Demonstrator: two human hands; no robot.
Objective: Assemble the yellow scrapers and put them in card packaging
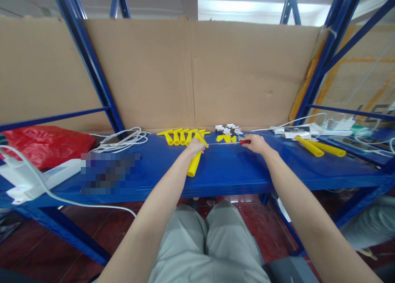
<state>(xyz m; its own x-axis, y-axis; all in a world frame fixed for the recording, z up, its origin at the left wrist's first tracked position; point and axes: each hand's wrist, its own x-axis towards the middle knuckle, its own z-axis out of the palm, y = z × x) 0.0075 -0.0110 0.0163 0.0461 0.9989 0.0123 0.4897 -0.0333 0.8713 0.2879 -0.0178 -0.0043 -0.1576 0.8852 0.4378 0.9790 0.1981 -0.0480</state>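
My left hand [196, 145] is closed around a yellow T-shaped plastic piece [193, 166], its tube end pointing toward me. My right hand [255, 144] grips the red handle of a screwdriver [245, 142]. The thin shaft runs leftward, and its tip meets the yellow piece near my left fingers; the exact contact is too small to make out. Behind my left hand stands a row of several similar yellow T-shaped pieces [176, 138]. Small yellow parts [227, 138] and several white-and-black pieces [228, 129] lie between my hands, toward the back.
Cardboard [148, 77] walls off the back of the blue shelf [154, 168]. A red plastic bag [52, 143], coiled white cable [129, 140] and power strip [52, 177] lie at left. Two yellow tubes [310, 146] and another power strip [330, 131] are at right.
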